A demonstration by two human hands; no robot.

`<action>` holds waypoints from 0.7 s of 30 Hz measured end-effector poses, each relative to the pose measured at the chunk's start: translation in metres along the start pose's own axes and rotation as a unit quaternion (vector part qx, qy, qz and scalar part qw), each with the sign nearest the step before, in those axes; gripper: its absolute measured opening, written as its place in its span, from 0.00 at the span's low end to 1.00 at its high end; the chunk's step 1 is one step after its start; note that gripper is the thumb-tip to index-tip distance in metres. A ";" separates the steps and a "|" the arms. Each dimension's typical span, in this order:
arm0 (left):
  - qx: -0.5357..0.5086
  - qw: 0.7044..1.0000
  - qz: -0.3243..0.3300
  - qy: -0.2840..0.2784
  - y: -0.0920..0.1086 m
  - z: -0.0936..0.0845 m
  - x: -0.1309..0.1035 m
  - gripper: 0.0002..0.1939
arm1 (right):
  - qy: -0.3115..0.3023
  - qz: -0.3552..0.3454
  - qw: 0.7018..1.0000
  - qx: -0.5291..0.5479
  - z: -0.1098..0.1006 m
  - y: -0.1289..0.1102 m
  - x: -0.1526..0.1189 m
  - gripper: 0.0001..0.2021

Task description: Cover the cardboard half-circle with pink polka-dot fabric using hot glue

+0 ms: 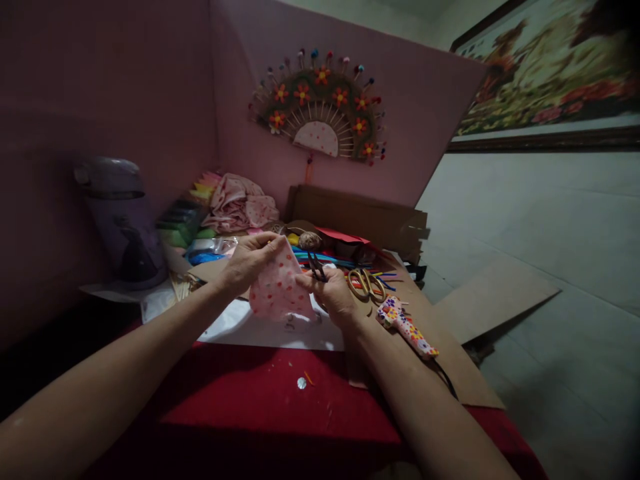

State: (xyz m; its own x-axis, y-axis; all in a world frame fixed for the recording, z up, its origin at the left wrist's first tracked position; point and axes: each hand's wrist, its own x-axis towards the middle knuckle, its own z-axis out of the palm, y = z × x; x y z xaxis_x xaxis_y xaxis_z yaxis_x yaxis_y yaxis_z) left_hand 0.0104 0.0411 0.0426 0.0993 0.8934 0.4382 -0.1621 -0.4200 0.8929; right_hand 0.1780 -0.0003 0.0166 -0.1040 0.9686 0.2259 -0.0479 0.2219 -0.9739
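My left hand (255,257) pinches the top of a piece of pink fabric with red dots (277,287), which hangs down above a white sheet. My right hand (333,290) is closed around a dark tool with two slim blades, like small scissors (316,265), pointing up and away. Its thumb reaches the right edge of the fabric. Just right of that hand are the gold scissor handles (367,285); whether they join the dark blades is hidden. A flower-patterned glue gun (406,327) lies near my right forearm.
Coloured pipe cleaners (325,259), twine balls (309,240) and crumpled dotted cloth (241,203) crowd the back. A lilac bottle (123,223) stands left. Cardboard (445,340) covers the right side of the red tablecloth (250,393). A decorated fan (320,110) is on the pink panel behind.
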 end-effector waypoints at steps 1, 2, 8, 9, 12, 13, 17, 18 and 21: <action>-0.006 1.000 0.001 0.010 -0.001 -0.003 0.002 0.17 | -0.005 0.008 1.000 0.000 0.000 0.000 0.000 0.16; -0.012 1.000 0.000 0.019 -0.002 -0.005 0.005 0.16 | -0.008 0.015 1.000 -0.001 0.000 0.000 0.001 0.16; -0.048 0.997 -0.005 0.055 -0.004 -0.020 0.018 0.16 | -0.017 0.047 0.999 -0.008 -0.003 0.007 0.007 0.14; -0.055 0.996 -0.004 0.064 -0.003 -0.022 0.019 0.16 | -0.022 0.047 0.999 -0.012 -0.004 0.008 0.008 0.13; -0.068 0.994 0.000 0.090 -0.003 -0.025 0.023 0.16 | -0.036 0.053 0.997 -0.031 -0.009 0.011 0.012 0.13; -0.068 0.993 0.002 0.094 -0.004 -0.026 0.024 0.16 | -0.037 0.056 0.997 -0.034 -0.010 0.012 0.013 0.13; -0.060 0.993 -0.004 0.097 -0.007 -0.030 0.027 0.16 | -0.044 0.062 0.997 -0.032 -0.013 0.011 0.014 0.13; -0.061 0.993 -0.006 0.098 -0.008 -0.031 0.027 0.16 | -0.047 0.061 0.996 -0.032 -0.013 0.011 0.014 0.13; -0.064 0.993 -0.008 0.101 -0.010 -0.032 0.028 0.17 | -0.049 0.060 0.996 -0.035 -0.014 0.009 0.011 0.12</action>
State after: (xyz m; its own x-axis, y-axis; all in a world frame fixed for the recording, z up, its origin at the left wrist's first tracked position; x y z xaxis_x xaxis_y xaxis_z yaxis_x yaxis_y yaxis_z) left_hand -0.0165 0.0752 0.0431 -0.0935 0.9187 0.3838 -0.2877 -0.3940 0.8729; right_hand 0.1899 0.0140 0.0101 -0.2013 0.9738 0.1056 0.0406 0.1160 -0.9924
